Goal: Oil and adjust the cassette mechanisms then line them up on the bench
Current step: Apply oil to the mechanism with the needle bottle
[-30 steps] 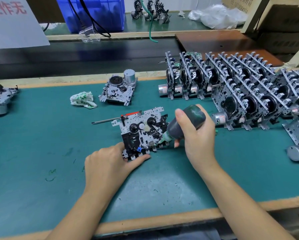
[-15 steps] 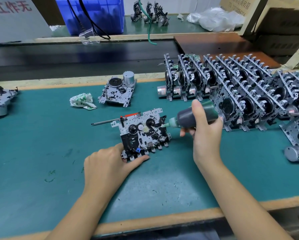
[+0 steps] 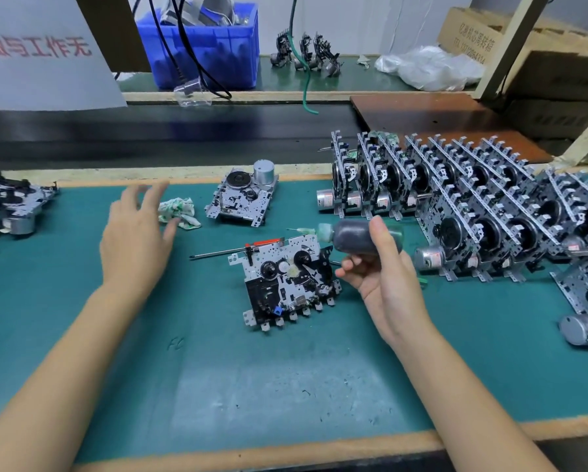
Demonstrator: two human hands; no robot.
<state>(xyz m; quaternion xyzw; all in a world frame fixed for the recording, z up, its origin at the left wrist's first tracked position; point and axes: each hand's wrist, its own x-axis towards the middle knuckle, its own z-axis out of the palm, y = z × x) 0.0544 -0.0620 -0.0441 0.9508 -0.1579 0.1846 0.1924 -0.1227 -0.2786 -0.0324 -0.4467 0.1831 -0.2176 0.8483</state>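
Note:
A cassette mechanism (image 3: 285, 281) lies flat on the green bench mat (image 3: 217, 369) in the middle, nobody touching it. A thin screwdriver (image 3: 217, 253) with a red grip lies along its far edge. My right hand (image 3: 384, 277) grips a dark oil bottle (image 3: 353, 237), held sideways above the mechanism's right corner, its needle tip pointing left. My left hand (image 3: 139, 233) hovers open, fingers spread, over the mat beside a crumpled rag (image 3: 178, 212). Several mechanisms (image 3: 456, 206) stand upright in rows at the right.
Another mechanism (image 3: 243, 197) lies flat behind the centre one. More mechanisms (image 3: 9, 202) sit at the left edge. A dark conveyor belt (image 3: 149, 131) runs behind the bench, and a blue crate (image 3: 204, 46) with cables stands beyond it. Loose motors (image 3: 585, 330) lie at the right.
My left hand let go of the centre mechanism and moved up and left toward the rag. My right hand lifted the oil bottle off the mechanism and turned it sideways.

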